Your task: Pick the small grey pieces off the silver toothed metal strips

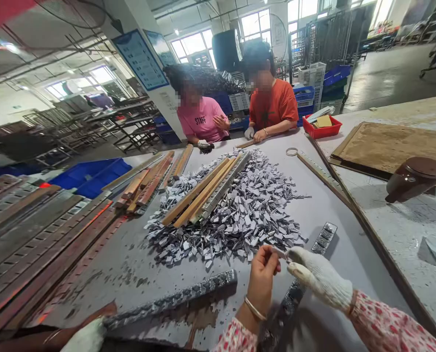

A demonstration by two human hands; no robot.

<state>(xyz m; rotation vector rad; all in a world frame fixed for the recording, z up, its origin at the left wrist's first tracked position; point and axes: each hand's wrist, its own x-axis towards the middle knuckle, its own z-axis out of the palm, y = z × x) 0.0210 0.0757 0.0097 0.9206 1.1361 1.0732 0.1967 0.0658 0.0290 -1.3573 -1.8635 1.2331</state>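
My left hand, bare with a bangle at the wrist, pinches a small flat metal piece above the table's near side. My right hand, in a white knitted glove, closes its fingertips on the other end of the same piece. Under both hands lies a dark bar with a row of bumpy recesses along its top. Just beyond is a broad heap of small grey metal pieces. Wooden strips and a notched bar rest on the heap.
At lower left a co-worker's gloved hand grips another dark bar. Two people work across the table. Long slotted bars and a blue bin lie left. A red tray, a board and a brown mug stand right.
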